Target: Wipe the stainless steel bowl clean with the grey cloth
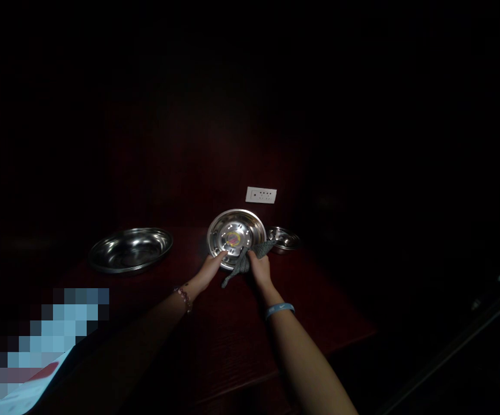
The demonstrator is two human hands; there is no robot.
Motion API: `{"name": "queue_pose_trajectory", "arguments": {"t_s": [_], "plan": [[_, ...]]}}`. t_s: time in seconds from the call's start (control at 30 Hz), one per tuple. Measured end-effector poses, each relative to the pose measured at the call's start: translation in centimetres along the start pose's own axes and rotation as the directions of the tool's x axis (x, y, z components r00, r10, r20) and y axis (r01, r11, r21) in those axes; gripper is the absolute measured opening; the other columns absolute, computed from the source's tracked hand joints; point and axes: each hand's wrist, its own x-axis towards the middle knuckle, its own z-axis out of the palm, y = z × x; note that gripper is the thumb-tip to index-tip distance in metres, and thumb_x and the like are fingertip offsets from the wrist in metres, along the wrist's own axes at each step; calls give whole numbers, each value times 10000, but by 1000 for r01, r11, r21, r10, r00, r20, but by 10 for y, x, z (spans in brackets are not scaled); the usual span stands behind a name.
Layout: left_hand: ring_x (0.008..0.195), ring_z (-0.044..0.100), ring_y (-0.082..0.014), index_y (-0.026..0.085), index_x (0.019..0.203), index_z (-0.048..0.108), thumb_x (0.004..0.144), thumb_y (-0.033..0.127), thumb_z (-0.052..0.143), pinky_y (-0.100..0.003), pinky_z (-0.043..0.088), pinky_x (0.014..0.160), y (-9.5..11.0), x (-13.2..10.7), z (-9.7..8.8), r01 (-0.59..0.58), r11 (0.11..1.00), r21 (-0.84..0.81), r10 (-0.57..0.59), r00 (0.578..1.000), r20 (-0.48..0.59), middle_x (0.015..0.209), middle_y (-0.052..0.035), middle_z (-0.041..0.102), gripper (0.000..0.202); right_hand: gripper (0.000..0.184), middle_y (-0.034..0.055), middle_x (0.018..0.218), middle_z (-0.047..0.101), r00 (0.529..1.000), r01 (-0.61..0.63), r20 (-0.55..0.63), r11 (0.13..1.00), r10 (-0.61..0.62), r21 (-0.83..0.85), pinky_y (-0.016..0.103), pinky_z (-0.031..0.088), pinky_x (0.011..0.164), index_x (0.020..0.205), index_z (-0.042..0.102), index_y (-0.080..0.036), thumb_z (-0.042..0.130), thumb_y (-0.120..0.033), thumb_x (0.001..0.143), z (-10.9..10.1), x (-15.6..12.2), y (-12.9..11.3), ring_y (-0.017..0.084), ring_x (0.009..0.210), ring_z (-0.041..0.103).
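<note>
My left hand [210, 269] grips the lower left rim of a round steel plate [235, 233], which is tilted up to face me and has a coloured sticker at its middle. My right hand [259, 268] is closed on a grey cloth [250, 258] pressed against the plate's lower right edge, with one end of the cloth hanging below. I wear a bead bracelet on the left wrist and a blue band on the right.
A wide steel dish [131, 249] lies on the dark red table [233, 334] to the left. A small steel bowl [283, 239] sits just right of the plate. A white socket panel [261, 195] is on the wall behind. The surroundings are very dark.
</note>
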Motion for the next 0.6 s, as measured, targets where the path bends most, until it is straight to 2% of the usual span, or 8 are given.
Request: {"name": "queue_pose_trajectory", "arguments": {"t_s": [0.27,0.6], "plan": [[1090,691,-287,138,925,704,814,260,668,-452,440,1086,2,-3,1,-15,1000,4,16,1000,-11,984,-113,786,170,223,98,918,777,1000,-2,-7,1000,2,-29,294,524,794,796,711,-170,597,-348,726,1,0,-1,253,923,717],[1062,701,-275,143,876,709,824,208,636,-413,467,1052,3,-2,1,-3,1000,-2,3,1000,-19,924,-90,791,111,247,102,906,773,1000,17,10,1000,-17,-14,298,524,779,813,719,-162,590,-357,734,1,-2,-2,252,900,717]]}}
